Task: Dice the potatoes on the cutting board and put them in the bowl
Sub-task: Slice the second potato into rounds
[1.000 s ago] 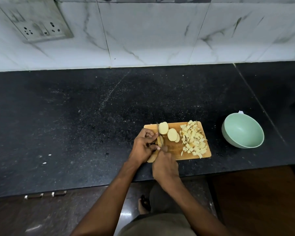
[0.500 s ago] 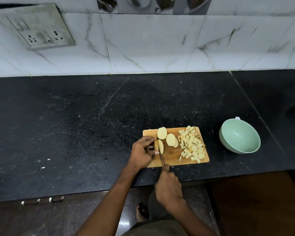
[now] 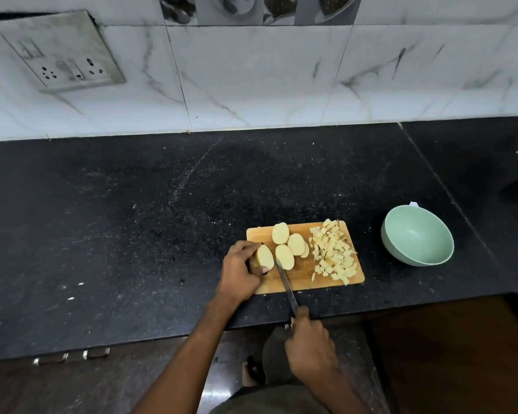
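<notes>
The left hand point(image 3: 240, 271) curls around the uncut end of a potato point(image 3: 265, 257) at the near-left corner of the cutting board point(image 3: 304, 276), fingers over its top and thumb below, the pale cut face turned toward the blade. The right hand point(image 3: 310, 342) hangs just off the front edge of the worktop point(image 3: 117, 228), fingers wrapped around the handle of a knife point(image 3: 286, 286); the handle itself is hidden inside the grip, and the long blade angles up across the board's front edge, its tip lying between the held potato and the nearest cut slice.

A black speckled stone worktop runs the width of the scene, backed by white marble-patterned wall tiles point(image 3: 251, 76) and a grimy switch and socket plate point(image 3: 63, 55) at upper left. A pale green bowl point(image 3: 417, 234) stands on the worktop to the right of the board, apart from it and tilted a little toward the person; nothing shows inside it.

The wooden cutting board sits near the front edge. A heap of potato dice point(image 3: 334, 252) covers its right half, some pieces showing brown skin. Between the dice and the held potato lie several oval potato slices point(image 3: 287, 246), flat and partly overlapping. A few pale scraps point(image 3: 71, 298) dot the worktop well to the left.
</notes>
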